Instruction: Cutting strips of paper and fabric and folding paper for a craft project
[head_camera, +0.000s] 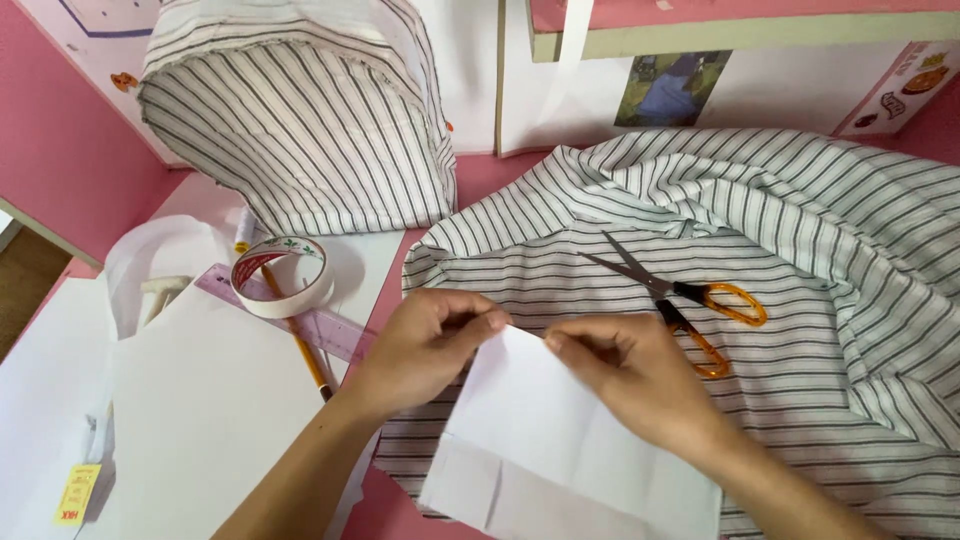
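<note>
A white folded paper piece (560, 440) lies on black-and-white striped fabric (800, 270) spread over a pink table. My left hand (425, 340) pinches the paper's top left corner between thumb and fingers. My right hand (630, 370) pinches the top edge just to the right, fingers curled over it. The two hands nearly touch at the paper's upper corner. Orange-handled scissors (690, 300) rest on the fabric just beyond my right hand, blades pointing up-left.
A roll of tape (282, 277), a pink ruler (300, 320) and a pencil (300, 345) lie on white paper sheets (200, 400) at the left. A striped fabric-covered form (300, 110) stands at the back left. White boards and a pink wall are behind.
</note>
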